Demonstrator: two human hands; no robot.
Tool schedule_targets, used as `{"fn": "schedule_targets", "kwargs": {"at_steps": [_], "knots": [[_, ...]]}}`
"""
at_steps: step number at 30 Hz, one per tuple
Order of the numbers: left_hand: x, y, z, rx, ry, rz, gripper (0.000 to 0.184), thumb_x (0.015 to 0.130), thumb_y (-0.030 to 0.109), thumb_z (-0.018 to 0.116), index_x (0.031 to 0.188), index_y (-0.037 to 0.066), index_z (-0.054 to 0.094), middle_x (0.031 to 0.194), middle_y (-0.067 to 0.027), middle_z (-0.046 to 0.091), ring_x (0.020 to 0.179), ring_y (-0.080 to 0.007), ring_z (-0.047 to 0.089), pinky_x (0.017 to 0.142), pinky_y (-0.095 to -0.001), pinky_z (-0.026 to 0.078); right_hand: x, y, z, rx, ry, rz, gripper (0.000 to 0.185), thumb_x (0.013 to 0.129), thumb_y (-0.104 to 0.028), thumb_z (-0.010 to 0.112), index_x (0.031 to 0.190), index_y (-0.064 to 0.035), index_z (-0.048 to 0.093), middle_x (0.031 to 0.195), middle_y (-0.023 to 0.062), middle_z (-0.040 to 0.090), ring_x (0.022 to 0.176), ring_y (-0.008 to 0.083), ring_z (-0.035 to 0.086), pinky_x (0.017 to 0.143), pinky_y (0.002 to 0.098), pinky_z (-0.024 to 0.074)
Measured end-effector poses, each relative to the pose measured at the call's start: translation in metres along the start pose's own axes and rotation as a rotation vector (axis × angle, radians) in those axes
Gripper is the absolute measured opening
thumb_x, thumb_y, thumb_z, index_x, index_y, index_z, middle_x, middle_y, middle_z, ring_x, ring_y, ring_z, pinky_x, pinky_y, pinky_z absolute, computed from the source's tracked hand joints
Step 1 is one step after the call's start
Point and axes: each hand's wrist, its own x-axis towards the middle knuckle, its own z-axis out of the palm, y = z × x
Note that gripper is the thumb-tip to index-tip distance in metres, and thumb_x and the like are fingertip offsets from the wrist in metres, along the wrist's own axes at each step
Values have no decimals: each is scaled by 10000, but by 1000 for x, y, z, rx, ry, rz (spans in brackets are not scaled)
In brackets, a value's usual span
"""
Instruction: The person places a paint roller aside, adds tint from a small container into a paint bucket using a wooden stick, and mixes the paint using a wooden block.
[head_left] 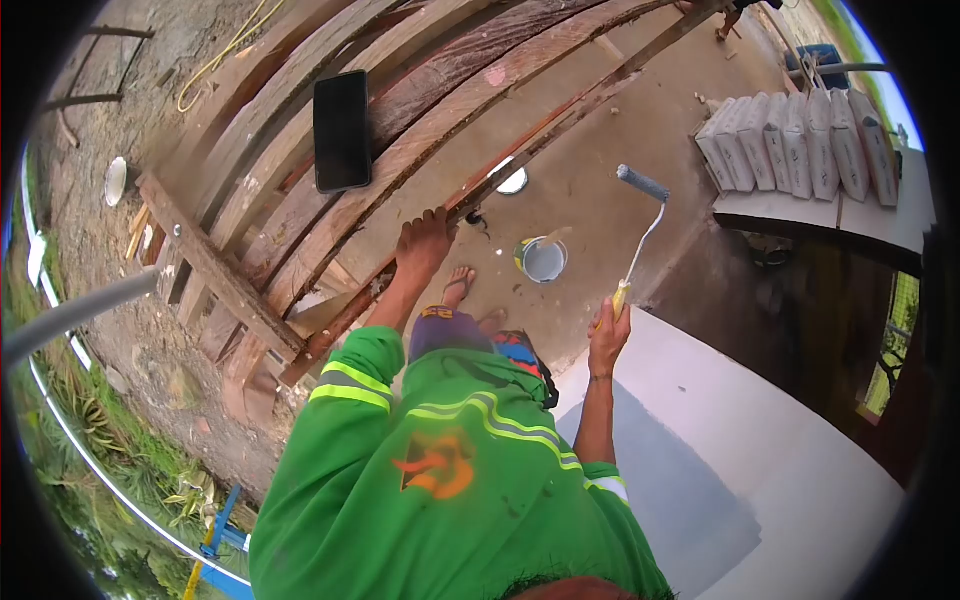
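Note:
My right hand (612, 335) is closed around the yellow handle of a paint roller (643, 184), held up with its grey-coated sleeve away from the wall. Beside that arm is a white wall (730, 410) with a grey painted patch (655, 480). My left hand (425, 243) is wrapped round the edge of a long wooden beam (530, 140). Below, between the two hands, a bucket of grey paint (545, 262) stands on the floor near my feet. A round container with something white (512, 181) is partly hidden behind the beam.
Several rough planks (420, 130) stretch along my left, with a black phone (342, 130) lying on them. Several filled sacks (800, 145) stand in a row on a ledge at the upper right. Below the ledge is a dark opening (800, 310). A grey pipe (85, 312) crosses the left side.

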Motion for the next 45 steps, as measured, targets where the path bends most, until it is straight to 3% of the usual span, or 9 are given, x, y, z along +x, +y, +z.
{"fn": "schedule_targets", "kwargs": {"at_steps": [2, 3, 8, 17, 24, 30, 40, 43, 45], "knots": [[-16, 9, 5, -41, 41, 31, 392, 924, 420, 661, 1099, 90, 544, 900, -112, 644, 781, -301, 692, 732, -445, 533, -8, -12, -10, 57, 20, -12, 230, 1032, -290, 563, 939, -91, 495, 668, -4, 449, 533, 78, 438, 464, 240, 376], [25, -34, -7, 51, 90, 30, 389, 928, 418, 657, 1098, 87, 543, 898, -112, 644, 779, -302, 692, 728, -444, 532, 19, -6, 49, 162, -13, -44, 232, 1032, -289, 562, 935, -90, 494, 667, -5, 449, 533, 78, 439, 465, 241, 376], [10, -7, -2, 48, 39, 61, 374, 917, 417, 665, 1049, 91, 540, 859, -93, 643, 733, -278, 692, 683, -412, 540, 16, -23, 13, 127, 104, -108, 233, 1028, -284, 563, 922, -90, 493, 667, -4, 451, 523, 83, 440, 464, 244, 371], [10, -5, 3, 111, 97, 107, 369, 893, 436, 688, 998, 115, 539, 823, -58, 619, 690, -231, 675, 642, -381, 533, 4, 21, -24, 214, 183, 112, 224, 1034, -293, 531, 940, -93, 498, 667, 5, 457, 499, 88, 422, 451, 239, 369], [6, -4, -4, 84, 55, 28, 370, 924, 419, 658, 1059, 95, 543, 900, -103, 643, 787, -277, 686, 704, -411, 534, 17, -47, 3, 283, 74, -302, 187, 1042, -254, 495, 987, -76, 481, 694, 7, 447, 580, 80, 447, 495, 246, 389], [9, -10, 4, -36, 115, 41, 405, 882, 431, 698, 1059, 88, 574, 874, -88, 646, 746, -277, 683, 696, -409, 535, 17, -100, 40, 222, -76, -436, 205, 1042, -271, 512, 971, -79, 496, 688, 0, 468, 569, 68, 445, 498, 242, 382], [11, -6, -2, 14, 52, 36, 398, 907, 437, 672, 1083, 97, 563, 845, -78, 643, 729, -273, 684, 685, -418, 531, -12, 26, 38, -72, -62, 93, 284, 1048, -328, 501, 895, -90, 480, 687, -8, 475, 515, 67, 452, 457, 244, 391], [13, -1, -8, 63, 64, 43, 389, 926, 433, 654, 1107, 103, 555, 845, -84, 638, 743, -277, 675, 698, -417, 526, -11, 73, 50, -164, -89, 274, 315, 1033, -334, 521, 902, -48, 511, 682, 58, 500, 557, 169, 521, 526, 325, 442], [14, 2, -10, 53, 22, 36, 396, 950, 423, 631, 1168, 105, 545, 886, -109, 639, 788, -291, 670, 728, -428, 524, -7, 115, 62, -274, -89, 167, 338, 1013, -333, 542, 979, 3, 557, 782, 167, 602, 684, 297, 609, 633, 410, 483]]}}
